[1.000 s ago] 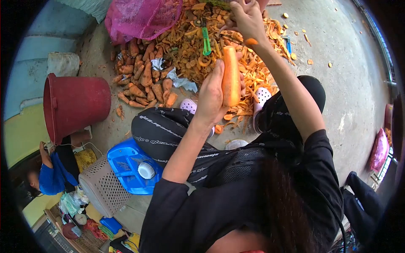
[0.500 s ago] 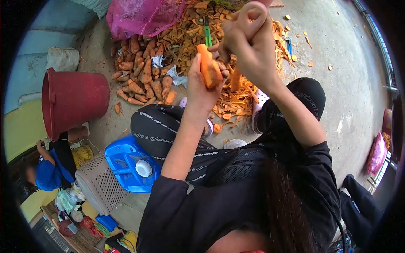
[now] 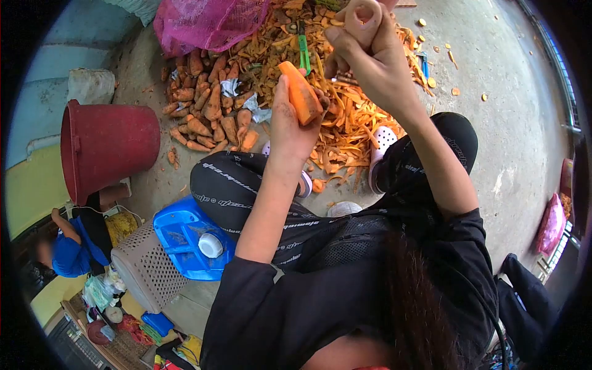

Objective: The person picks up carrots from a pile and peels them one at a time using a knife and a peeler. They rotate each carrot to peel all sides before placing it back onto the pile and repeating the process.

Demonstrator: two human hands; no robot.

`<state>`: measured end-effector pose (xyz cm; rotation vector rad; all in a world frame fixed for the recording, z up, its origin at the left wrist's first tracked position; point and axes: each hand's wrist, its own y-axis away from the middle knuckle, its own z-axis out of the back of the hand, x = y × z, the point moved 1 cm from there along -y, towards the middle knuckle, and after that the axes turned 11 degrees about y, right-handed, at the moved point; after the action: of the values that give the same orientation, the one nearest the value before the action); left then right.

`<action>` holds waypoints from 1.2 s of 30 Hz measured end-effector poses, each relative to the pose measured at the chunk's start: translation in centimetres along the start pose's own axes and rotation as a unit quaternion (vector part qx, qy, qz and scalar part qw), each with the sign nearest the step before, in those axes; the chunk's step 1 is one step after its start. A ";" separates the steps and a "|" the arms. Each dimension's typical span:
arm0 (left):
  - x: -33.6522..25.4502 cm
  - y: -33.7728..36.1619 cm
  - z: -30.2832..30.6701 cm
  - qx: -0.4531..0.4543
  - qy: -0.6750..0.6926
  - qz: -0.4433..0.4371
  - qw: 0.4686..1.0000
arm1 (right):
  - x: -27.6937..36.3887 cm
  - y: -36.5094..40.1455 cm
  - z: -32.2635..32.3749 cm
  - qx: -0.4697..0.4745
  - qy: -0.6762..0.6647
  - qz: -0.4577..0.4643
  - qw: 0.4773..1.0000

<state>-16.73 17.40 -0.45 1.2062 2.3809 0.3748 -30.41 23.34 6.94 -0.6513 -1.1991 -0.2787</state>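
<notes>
My left hand (image 3: 295, 126) is closed round a carrot (image 3: 300, 92), its bright orange side facing up and dark skin left near the lower right. The carrot slants up and to the left. Up and to the right of it, my right hand (image 3: 379, 65) is closed on a peeler whose thick, pale pinkish handle (image 3: 362, 23) pokes out at the top. Only a thin bit of its blade end shows under the fingers, apart from the carrot. Orange peelings (image 3: 351, 123) lie heaped on the floor below both hands.
Unpeeled carrots (image 3: 213, 108) are piled at left, by a pink mesh bag (image 3: 203, 24). A green-handled tool (image 3: 303, 49) and a blue one (image 3: 423, 65) lie among peelings. A red bucket (image 3: 111, 148), blue jug (image 3: 185, 240) and perforated basket (image 3: 145, 268) stand left; another person (image 3: 77, 246) is beyond.
My right hand has shifted a little right, away from the carrot, and its handle has tipped. The carrot has turned in my left hand and now shows a smoother orange side.
</notes>
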 end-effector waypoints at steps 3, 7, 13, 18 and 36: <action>-0.1 0.0 -0.1 -0.009 0.002 -0.006 1.000 | 0.0 -0.1 0.1 -0.038 -0.356 -0.161 0.920; 0.2 0.7 -2.0 -0.043 0.019 -0.001 0.999 | 2.0 1.4 -1.6 -0.005 -0.252 -0.085 0.964; 0.1 1.3 -1.3 -0.004 -0.021 0.041 0.999 | 1.7 2.0 -3.1 0.020 -0.243 -0.076 0.967; -0.3 0.8 0.0 0.075 0.002 0.093 0.993 | 1.6 2.0 -3.1 0.026 -0.250 -0.078 0.965; 1.4 2.0 -1.9 0.018 -0.120 0.015 0.992 | -0.8 -3.5 0.4 -0.135 -0.055 0.030 0.989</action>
<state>-17.05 19.67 1.72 1.2295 2.1743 0.1843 -32.87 20.75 7.44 -0.9473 -1.2567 -0.3617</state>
